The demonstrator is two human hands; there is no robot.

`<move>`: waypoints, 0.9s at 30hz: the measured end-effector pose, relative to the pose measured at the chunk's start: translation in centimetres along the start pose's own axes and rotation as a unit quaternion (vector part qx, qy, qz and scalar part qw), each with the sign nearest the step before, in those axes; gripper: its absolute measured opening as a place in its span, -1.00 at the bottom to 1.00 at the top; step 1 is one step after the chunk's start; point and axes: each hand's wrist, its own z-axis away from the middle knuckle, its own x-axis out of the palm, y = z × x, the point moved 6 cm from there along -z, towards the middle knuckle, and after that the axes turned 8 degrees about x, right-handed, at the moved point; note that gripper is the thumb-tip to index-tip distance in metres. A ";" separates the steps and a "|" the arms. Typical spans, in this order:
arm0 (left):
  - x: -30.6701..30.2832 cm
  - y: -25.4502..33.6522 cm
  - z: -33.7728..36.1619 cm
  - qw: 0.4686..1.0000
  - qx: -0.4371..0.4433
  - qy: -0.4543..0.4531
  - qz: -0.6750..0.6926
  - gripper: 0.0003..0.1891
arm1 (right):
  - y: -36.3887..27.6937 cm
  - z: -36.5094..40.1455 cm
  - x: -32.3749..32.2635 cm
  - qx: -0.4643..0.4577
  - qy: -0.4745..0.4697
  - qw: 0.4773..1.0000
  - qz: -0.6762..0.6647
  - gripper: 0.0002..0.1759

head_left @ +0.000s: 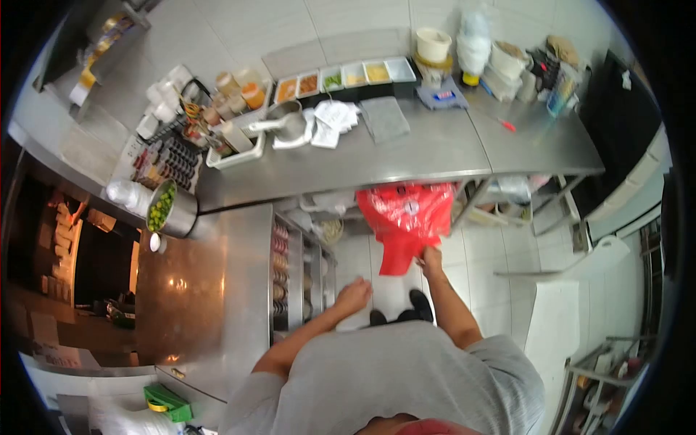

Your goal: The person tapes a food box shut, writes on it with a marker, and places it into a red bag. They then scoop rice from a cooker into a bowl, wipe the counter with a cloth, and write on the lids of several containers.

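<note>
My right hand [431,262] grips the lower edge of a red plastic bag [407,210], its fingers closed on the film. The bag hangs from beneath the front edge of the steel counter, with a pale printed mark on it. To the left and apart from the bag, my left hand [354,296] is held low over the floor with its fingers curled together. Whether anything small lies inside those fingers is hidden.
On the steel counter [428,148] stand a saucepan [288,123], white papers [336,119], a grey cloth [385,119] and a row of topping trays [354,76]. A pot of green pieces [172,208] is at the left. An open drawer unit [290,264] stands beside my left arm.
</note>
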 end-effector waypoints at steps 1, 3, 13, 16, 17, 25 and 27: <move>0.0 -0.1 -0.6 0.999 -0.005 0.027 0.017 -0.77 | -0.9 3.1 1.9 0.010 -0.021 0.999 -0.048 -0.94; -2.8 3.4 -2.0 0.992 0.049 0.115 -0.003 -0.62 | -2.2 6.3 3.8 -0.032 -0.089 0.994 -0.058 -0.95; -4.6 5.3 -13.6 0.979 0.117 0.164 0.000 -0.91 | -4.3 11.9 4.6 -0.133 -0.210 0.968 -0.007 -0.88; -8.5 5.1 -13.4 0.969 0.085 0.224 0.065 -0.87 | -0.9 8.2 1.5 -0.010 -0.218 0.975 -0.044 -0.76; -9.5 5.0 -12.9 0.970 0.057 0.223 0.079 -0.84 | 0.7 6.5 0.3 0.044 -0.202 0.977 -0.046 -0.72; -8.5 9.9 -6.6 0.978 0.188 0.088 0.017 -0.78 | -4.7 4.6 4.7 0.107 -0.347 0.896 -0.256 -0.60; -6.3 12.0 -3.7 0.972 0.229 0.036 0.043 -0.78 | -4.8 4.2 5.2 0.134 -0.367 0.903 -0.176 -0.62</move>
